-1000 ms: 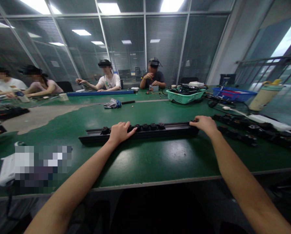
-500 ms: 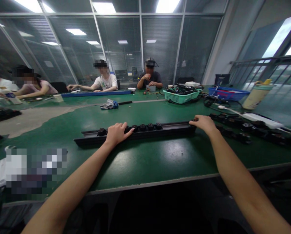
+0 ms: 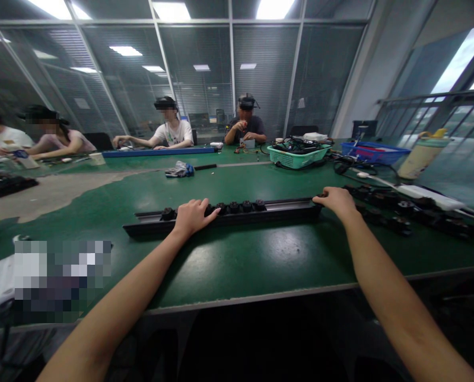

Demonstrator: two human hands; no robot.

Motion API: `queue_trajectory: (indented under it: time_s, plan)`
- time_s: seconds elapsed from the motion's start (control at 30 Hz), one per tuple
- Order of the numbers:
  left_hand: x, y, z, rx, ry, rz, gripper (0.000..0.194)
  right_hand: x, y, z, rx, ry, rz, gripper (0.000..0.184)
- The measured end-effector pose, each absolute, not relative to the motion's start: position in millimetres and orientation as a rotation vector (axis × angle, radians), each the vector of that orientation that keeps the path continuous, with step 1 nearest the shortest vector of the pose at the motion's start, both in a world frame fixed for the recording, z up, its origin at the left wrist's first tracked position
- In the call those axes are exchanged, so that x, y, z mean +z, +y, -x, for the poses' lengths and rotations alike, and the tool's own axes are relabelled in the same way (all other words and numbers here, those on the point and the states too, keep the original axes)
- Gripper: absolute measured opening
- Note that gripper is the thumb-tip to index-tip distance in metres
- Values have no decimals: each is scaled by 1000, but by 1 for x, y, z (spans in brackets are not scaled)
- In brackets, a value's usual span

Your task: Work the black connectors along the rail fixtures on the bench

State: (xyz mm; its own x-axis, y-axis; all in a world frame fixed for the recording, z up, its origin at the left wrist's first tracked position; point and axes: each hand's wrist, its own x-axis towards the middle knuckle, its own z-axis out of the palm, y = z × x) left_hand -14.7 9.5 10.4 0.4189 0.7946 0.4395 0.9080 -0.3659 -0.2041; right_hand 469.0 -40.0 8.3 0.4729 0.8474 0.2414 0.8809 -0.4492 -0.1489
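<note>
Unmoved since the earlier frame: left hand [image 3: 193, 217] and right hand [image 3: 338, 202], well apart, lay on a black rail [image 3: 288, 213] of knobs [image 3: 234, 207] on the green bench [image 3: 284, 254], grip indeterminable.

L hand [image 3: 193, 217], R hand [image 3: 336, 203], prob. curled

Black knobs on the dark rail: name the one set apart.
The leftmost round black knob, separated by the left hand from the row of others.
</note>
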Motion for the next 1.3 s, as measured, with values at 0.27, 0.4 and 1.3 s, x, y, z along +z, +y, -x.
queue_trajectory:
  time_s: [0.27, 0.4, 1.3]
  plan:
    - [10, 10, 15, -358, -1452, 2265, 70, -2, -39, -502, -131, -1283, 2609, 44]
    - [9, 10, 16, -367, -1445, 2267, 71, -7, -34, -501, -111, -1324, 2657, 46]
    - [8, 10, 18, -372, -1430, 2284, 69, 14, -39, -457, -548, -1435, 2292, 44]
